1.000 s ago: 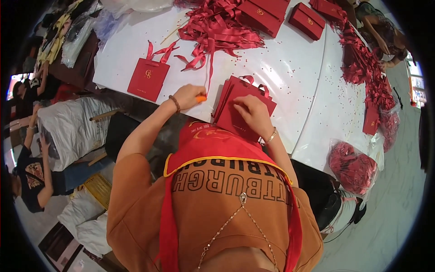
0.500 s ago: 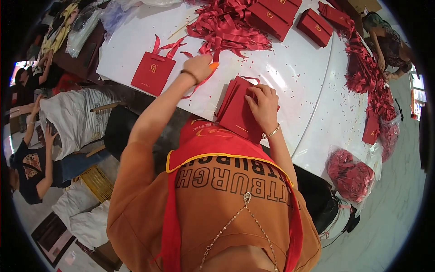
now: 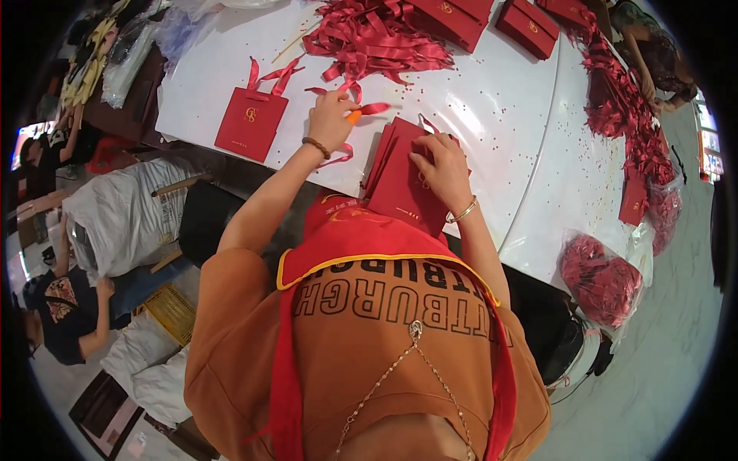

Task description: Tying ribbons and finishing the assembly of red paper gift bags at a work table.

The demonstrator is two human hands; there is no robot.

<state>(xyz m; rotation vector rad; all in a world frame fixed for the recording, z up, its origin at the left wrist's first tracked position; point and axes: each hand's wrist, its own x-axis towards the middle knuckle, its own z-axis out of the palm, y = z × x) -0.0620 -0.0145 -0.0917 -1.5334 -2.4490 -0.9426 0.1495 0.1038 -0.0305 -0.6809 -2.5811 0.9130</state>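
Near the table edge lies a small stack of flat red paper gift bags [image 3: 407,192], with gold print on the top one. My right hand [image 3: 444,170] rests on the top bag with bent fingers, gripping near its upper edge, where a short bit of ribbon sticks up. Left of the stack, my left hand [image 3: 330,123] is closed round a red satin ribbon [image 3: 375,108], whose tail hangs below the hand. A small orange thing [image 3: 354,117] shows at its fingers; its kind cannot be made out. Further left lies a bag with ribbon handles [image 3: 252,123].
A heap of loose red ribbons [image 3: 377,46] covers the far middle of the white table [image 3: 492,115]. Stacked red bags [image 3: 529,29] lie behind. More ribbons [image 3: 607,100] run along the right edge, above a plastic-wrapped red bundle [image 3: 600,278]. Other people are at both sides.
My left hand has moved slightly down and left, and a ribbon end now sticks out to its right. My right hand stays on the bags, its fingers a little more bent.
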